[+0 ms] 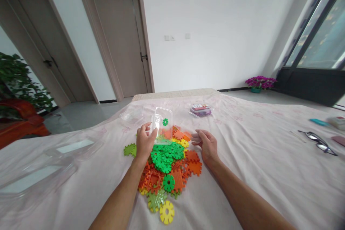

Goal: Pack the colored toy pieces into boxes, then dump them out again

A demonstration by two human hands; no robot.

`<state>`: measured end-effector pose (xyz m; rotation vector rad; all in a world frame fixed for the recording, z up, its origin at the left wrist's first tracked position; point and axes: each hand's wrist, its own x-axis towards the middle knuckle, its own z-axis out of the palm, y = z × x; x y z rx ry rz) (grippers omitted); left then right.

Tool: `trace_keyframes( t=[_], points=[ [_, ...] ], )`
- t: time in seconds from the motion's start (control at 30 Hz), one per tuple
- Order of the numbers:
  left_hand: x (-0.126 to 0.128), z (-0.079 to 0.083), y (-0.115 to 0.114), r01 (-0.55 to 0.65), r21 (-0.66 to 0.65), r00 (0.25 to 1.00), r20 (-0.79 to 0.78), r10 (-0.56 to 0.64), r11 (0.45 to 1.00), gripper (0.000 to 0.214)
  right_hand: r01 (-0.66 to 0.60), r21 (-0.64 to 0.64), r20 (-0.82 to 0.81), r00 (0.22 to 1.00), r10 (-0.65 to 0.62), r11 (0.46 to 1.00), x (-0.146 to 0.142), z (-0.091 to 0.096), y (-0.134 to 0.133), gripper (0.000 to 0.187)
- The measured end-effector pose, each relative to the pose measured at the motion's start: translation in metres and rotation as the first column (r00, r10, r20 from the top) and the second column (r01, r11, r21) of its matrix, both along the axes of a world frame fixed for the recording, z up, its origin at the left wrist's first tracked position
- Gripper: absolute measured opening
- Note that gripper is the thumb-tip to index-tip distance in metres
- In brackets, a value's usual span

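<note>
My left hand (145,142) grips a clear plastic box (169,111) by its left side and holds it tilted up above the pile. A single green snowflake disc (165,122) shows in the box. Beneath it lies a heap of green notched discs (167,154), over orange square interlocking pieces (153,179). Yellow discs (167,212) and light green pieces (156,199) stick out at the edges. To the right of the heap hovers my right hand (207,145), its fingers loosely bent and apart, with nothing visible in them.
A lidded clear box with purple pieces (201,110) sits farther back. Empty clear containers (72,147) lie at left on the pink patterned cloth (242,187). Eyeglasses (319,142) and a blue item (319,122) rest at right.
</note>
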<state>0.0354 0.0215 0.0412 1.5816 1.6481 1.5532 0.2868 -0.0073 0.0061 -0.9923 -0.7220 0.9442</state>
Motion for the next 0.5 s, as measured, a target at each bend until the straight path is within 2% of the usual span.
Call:
trace_keyframes(
  t=[0.17, 0.37, 0.5],
  points=[
    [0.0001, 0.0014, -0.0013, 0.004, -0.027, 1.000, -0.003, -0.004, 1.000, 0.050, -0.025, -0.011, -0.004, 1.000, 0.025, 1.000, 0.0000, 0.0002, 0.0006, 0.030],
    [-0.0003, 0.0031, -0.0018, -0.017, -0.034, 1.000, -0.003, 0.017, 0.999, 0.048, 0.019, -0.017, -0.001, 1.000, -0.019, 1.000, 0.0023, -0.0008, 0.0021, 0.029],
    [0.0000, 0.0027, -0.0020, -0.008, -0.027, 1.000, -0.009, 0.007, 1.000, 0.049, -0.023, -0.023, 0.005, 1.000, 0.023, 0.999, 0.0005, 0.0009, 0.0007, 0.031]
  ],
)
